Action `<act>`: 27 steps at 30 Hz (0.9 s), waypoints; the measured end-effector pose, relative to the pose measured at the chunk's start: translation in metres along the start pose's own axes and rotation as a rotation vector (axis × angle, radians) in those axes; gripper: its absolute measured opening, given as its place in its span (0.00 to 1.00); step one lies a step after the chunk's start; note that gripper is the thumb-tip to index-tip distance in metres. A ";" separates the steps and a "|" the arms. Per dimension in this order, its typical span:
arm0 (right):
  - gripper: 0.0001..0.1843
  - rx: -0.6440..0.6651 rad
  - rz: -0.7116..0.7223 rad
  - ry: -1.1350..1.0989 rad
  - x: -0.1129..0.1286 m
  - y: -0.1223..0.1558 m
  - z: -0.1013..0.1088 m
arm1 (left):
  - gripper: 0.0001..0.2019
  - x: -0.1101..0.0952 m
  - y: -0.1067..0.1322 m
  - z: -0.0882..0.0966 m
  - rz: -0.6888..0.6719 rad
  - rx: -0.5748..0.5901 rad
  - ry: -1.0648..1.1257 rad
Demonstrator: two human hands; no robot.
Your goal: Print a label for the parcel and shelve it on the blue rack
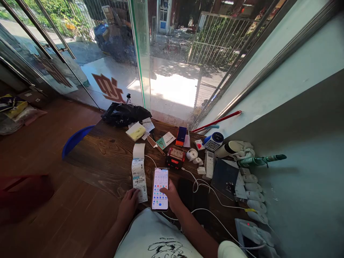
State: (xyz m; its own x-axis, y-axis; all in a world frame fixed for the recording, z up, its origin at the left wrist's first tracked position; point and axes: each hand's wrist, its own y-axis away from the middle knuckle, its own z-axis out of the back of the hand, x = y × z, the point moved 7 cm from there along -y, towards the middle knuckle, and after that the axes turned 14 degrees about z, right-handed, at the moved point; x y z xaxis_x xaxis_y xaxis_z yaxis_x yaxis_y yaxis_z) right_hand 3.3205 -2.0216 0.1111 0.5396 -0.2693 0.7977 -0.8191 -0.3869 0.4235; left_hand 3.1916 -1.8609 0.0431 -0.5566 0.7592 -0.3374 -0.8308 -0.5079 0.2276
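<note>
A smartphone (160,186) with a lit screen full of app icons is held upright in my right hand (173,199). The right thumb lies over the screen, and the other fingers are hidden behind the phone. Just to its left, a strip of printed shipping labels (138,168) stretches along the wooden table. My left hand (129,202) has its fingers curled together on the strip's lower left edge, and their undersides are hidden.
A red-and-black label printer (175,158) stands beyond the phone. Tissues (135,131), a knife (156,144) and a card (166,140) lie farther back. White paper rolls (191,154), a QR-code stand (214,141) and white cables (212,182) occupy the right side.
</note>
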 end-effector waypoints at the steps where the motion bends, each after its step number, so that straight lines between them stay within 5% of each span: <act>1: 0.25 0.001 -0.001 0.002 0.000 0.000 0.000 | 0.19 0.000 0.000 0.000 0.001 0.004 0.002; 27: 0.21 -0.033 -0.019 -0.044 -0.001 0.001 -0.001 | 0.19 0.002 0.000 0.001 0.022 0.005 0.045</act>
State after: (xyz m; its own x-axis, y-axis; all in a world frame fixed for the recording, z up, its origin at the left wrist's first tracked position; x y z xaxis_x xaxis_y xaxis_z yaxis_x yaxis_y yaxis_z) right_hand 3.3184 -2.0210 0.1110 0.5629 -0.3011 0.7697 -0.8140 -0.3635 0.4531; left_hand 3.1906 -1.8592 0.0436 -0.5744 0.7288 -0.3727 -0.8183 -0.5222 0.2401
